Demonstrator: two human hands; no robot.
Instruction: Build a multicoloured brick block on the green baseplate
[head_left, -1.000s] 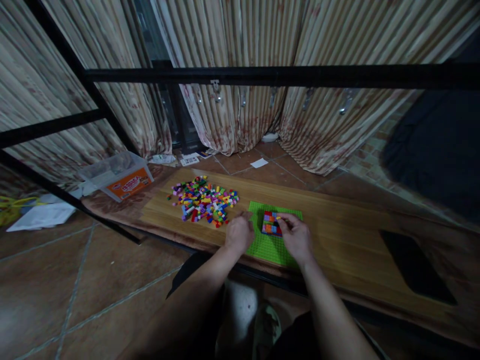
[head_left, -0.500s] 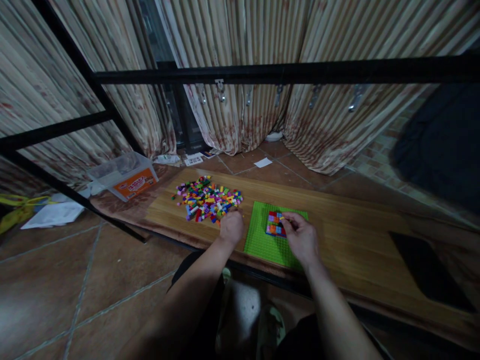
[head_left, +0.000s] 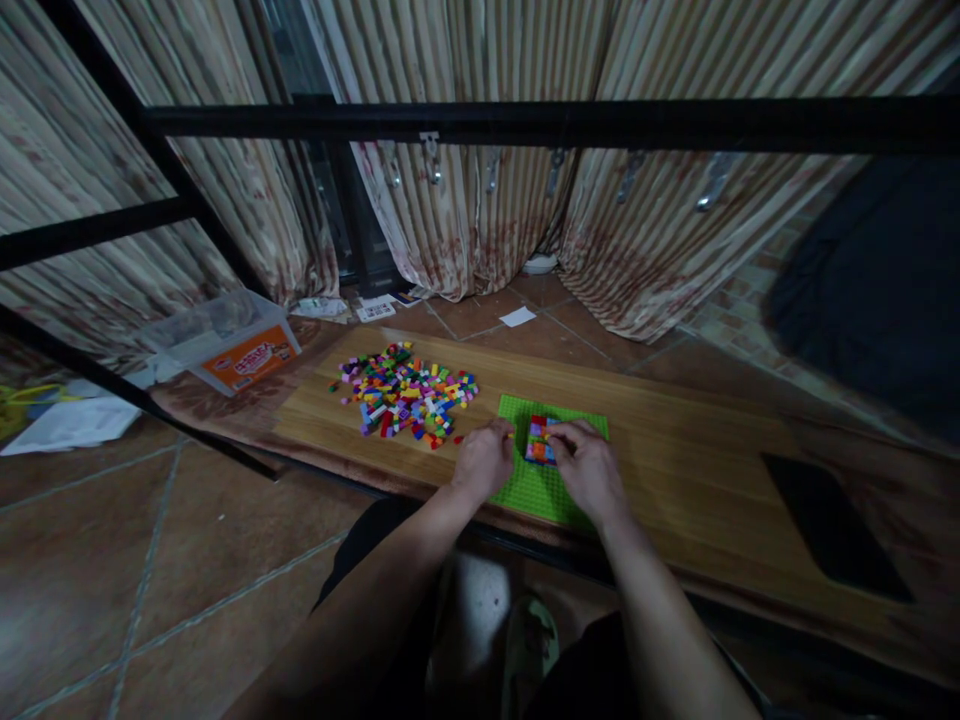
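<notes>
A green studded baseplate (head_left: pixel 540 498) lies on the wooden board, with a low block of red, orange, blue and pink toy bricks (head_left: pixel 538 440) on it. My right hand (head_left: pixel 592 470) is closed in a pinch at the block's right side; its fingers hide that part and seem to hold a small toy brick against the top. Over the plate's left edge is my left hand (head_left: pixel 484 460), fingers pinched round a small yellowish toy brick (head_left: pixel 511 434). Left of it spreads a heap of loose, many-coloured toy bricks (head_left: pixel 409 392).
The long wooden board (head_left: pixel 675 480) carries a dark flat panel (head_left: pixel 832 520) at the right. A clear plastic box (head_left: pixel 217 340) with an orange label stands at the left end. A black metal bar (head_left: pixel 480 125) crosses in front of striped curtains (head_left: pixel 480 220). Papers lie on the tiled floor.
My left hand has moved right, from the edge of the brick heap to the baseplate's left edge. My right hand stays at the brick block, its fingers now lower against it. The view has shifted slightly.
</notes>
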